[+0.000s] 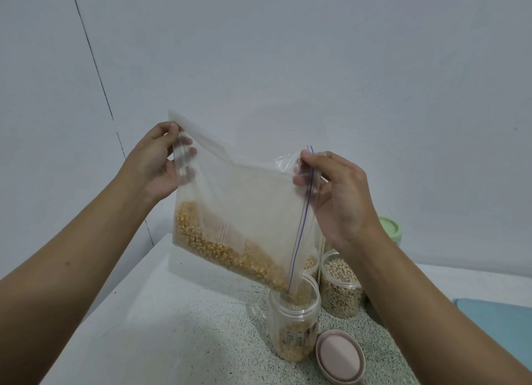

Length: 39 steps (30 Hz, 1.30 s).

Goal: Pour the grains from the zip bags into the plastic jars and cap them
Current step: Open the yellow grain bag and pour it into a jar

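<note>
I have the zip bag (244, 212) tipped over the open jar (293, 327), its zip-edge corner dipping into the jar's mouth. My left hand (155, 165) pinches the bag's raised far corner, up and to the left of the jar, thumb on the near face and fingers showing through the plastic. My right hand (339, 194) pinches the zip edge above the jar, fingers curled on the plastic.

A good band of corn kernels (224, 249) lies along the bag's low side, sloping toward the jar. The jar itself shows kernels in its lower part only, so I judge this pour is roughly midway.

The pink lid (339, 356) lies on the speckled counter (187, 327) just right of the jar, so capping is still to do. Behind and right of the jar stands a second jar (341, 284), filled with pale beans and showing no cap. A green lid (390, 229) shows further behind, though I cannot tell what it sits on.
</note>
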Tool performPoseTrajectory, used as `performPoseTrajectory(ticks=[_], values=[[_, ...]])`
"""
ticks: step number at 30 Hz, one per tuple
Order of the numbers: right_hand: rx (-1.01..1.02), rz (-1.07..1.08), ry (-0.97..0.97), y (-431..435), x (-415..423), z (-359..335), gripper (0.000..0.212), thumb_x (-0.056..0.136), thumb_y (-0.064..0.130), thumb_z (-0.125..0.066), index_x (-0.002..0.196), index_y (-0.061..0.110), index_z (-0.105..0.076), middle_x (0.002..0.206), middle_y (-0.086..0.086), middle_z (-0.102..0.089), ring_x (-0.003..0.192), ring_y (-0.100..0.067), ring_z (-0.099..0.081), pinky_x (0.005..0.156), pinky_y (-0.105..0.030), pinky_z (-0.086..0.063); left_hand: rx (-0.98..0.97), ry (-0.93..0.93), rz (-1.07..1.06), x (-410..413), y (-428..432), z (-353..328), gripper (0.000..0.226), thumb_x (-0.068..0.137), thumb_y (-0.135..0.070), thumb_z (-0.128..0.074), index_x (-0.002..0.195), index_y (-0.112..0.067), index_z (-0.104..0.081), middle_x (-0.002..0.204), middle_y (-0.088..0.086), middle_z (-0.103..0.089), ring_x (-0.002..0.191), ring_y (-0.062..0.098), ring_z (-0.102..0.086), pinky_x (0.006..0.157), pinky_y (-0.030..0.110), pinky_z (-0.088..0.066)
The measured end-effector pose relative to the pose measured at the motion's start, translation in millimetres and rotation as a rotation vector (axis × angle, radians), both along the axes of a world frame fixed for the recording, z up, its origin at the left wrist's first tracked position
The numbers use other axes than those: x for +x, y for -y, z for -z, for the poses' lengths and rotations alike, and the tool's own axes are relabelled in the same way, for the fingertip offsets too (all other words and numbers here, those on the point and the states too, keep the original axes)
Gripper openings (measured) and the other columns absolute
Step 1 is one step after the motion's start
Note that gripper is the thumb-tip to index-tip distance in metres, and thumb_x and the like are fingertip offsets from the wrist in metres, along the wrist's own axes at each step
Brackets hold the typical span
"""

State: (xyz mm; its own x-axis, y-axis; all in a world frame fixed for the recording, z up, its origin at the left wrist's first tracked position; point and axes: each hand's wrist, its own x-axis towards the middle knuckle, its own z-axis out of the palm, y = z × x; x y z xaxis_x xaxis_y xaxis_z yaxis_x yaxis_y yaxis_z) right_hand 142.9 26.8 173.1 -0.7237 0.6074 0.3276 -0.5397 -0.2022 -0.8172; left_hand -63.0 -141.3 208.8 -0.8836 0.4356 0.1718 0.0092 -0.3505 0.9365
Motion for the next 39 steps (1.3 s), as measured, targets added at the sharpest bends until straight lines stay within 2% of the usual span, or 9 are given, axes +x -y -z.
performPoseTrajectory(ticks=[12, 19, 39], values=[[0.003, 0.007, -0.003, 1.8, 3.6, 1.2, 0.021, 0.092, 0.007, -0.067, 0.071, 0.009, -0.062, 0.068, -0.001, -0.064, 0.061, -0.014, -0.059, 0.066, -0.027, -0.042, -0.007, -0.023, 0.011, 6.2, 1.0, -3.3, 0.027, 0.106, -0.029, -0.053, 0.081, -0.027, -0.06, 0.076, -0.006, -0.064, 0.075, 0.019, -0.065, 0.068, 0.035, -0.041], [-0.005, 0.021, 0.002, 2.5, 6.3, -0.9, 0.026, 0.092, 0.006, -0.067, 0.066, 0.012, -0.063, 0.066, -0.001, -0.063, 0.059, -0.016, -0.058, 0.065, -0.027, -0.041, -0.006, -0.023, 0.019, 5.9, 1.8, -4.0, 0.03, 0.106, -0.03, -0.053, 0.077, -0.028, -0.061, 0.076, -0.007, -0.064, 0.073, 0.018, -0.065, 0.063, 0.032, -0.041], [0.005, 0.079, -0.003, 0.2, 7.4, 1.8, 0.021, 0.091, 0.005, -0.067, 0.071, 0.009, -0.062, 0.065, -0.001, -0.062, 0.059, -0.017, -0.058, 0.064, -0.028, -0.04, -0.01, -0.032, 0.043, 7.8, -0.9, -3.8, 0.024, 0.105, -0.03, -0.055, 0.082, -0.027, -0.061, 0.078, -0.006, -0.065, 0.076, 0.019, -0.066, 0.065, 0.034, -0.041]])
